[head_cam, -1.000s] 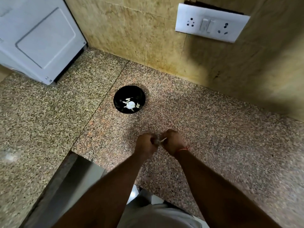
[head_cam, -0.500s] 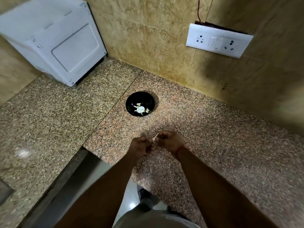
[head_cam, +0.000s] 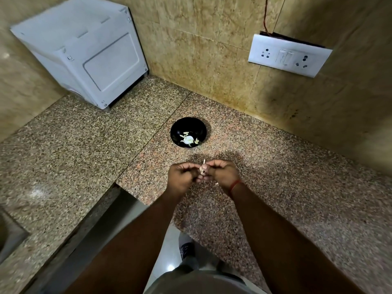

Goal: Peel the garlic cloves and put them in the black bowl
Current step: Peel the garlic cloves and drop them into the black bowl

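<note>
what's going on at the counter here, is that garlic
A person is peeling a garlic clove over the granite counter. The left hand and the right hand both pinch it between their fingertips, and a thin pale sliver sticks up from it. Just beyond the hands, the black bowl already holds a few pale garlic pieces. A white appliance sits in the corner.

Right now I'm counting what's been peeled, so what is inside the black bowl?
Inside the black bowl lie pale garlic pieces: one larger white lump with several small slivers around it. Whether they are cloves or skins, and what lies beneath the lump, cannot be seen.
</note>
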